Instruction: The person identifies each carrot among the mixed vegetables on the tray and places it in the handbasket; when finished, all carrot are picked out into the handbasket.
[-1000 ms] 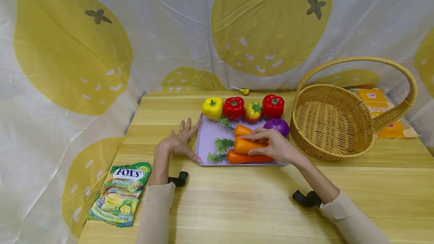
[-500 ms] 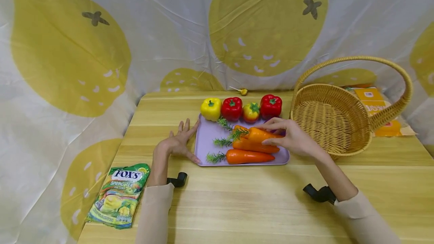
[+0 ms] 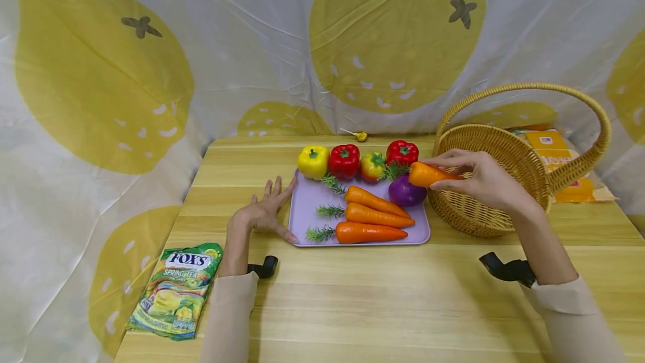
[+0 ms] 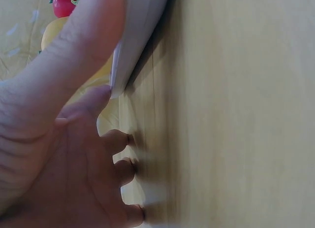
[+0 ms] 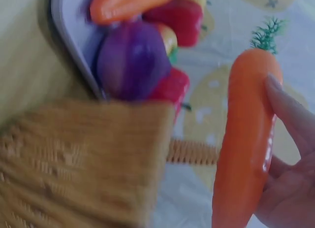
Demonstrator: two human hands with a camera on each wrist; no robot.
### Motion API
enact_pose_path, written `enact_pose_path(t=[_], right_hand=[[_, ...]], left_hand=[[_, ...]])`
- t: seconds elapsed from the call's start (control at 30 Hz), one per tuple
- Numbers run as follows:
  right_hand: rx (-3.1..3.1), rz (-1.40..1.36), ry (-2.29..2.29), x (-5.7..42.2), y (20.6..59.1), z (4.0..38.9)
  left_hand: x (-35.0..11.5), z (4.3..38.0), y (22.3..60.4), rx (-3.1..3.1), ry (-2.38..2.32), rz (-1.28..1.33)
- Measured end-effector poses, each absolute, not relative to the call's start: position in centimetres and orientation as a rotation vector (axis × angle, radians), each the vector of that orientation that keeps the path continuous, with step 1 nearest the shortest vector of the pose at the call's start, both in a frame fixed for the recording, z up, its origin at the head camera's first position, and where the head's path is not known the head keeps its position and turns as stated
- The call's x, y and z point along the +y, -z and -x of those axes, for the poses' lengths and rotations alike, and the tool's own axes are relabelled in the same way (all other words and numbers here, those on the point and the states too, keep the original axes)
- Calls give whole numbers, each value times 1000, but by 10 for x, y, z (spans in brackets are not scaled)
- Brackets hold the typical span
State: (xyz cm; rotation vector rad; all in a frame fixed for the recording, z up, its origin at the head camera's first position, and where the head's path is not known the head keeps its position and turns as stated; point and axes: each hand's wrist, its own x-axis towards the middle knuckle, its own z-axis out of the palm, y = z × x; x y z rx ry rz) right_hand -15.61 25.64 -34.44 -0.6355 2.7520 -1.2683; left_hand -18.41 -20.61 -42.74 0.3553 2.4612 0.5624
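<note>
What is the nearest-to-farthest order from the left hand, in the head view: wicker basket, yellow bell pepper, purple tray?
1. Purple tray, touching the left hand.
2. Yellow bell pepper, by the tray's far-left corner.
3. Wicker basket, right of the tray.

Over the left side of the round tan wicker basket (image 3: 526,168), the right hand (image 3: 487,181) hides the tip of a tapered orange carrot (image 3: 425,175), and behind the basket, blurred in the right wrist view, a flat orange-and-white packet (image 3: 558,156) is partly covered.
</note>
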Motion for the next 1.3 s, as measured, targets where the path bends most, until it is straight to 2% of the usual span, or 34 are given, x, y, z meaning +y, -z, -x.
enact_pose_path(t=[0.27,0.53,0.83,1.13,1.3], right_hand=[[2789,439,1169,297,336,170],[2774,360,1032,332,330,182],[2772,347,953,354,336,203],[2711,183,920,370,331,229],[2679,134,993,377,341,244]], left_hand=[[-207,184,427,2458,-557,-355],[-206,184,426,2456,-565,-349],[-206,184,426,2454,-562,-353],[-206,184,427,2457,-561,-352],[-206,184,427,2461,-552,-358]])
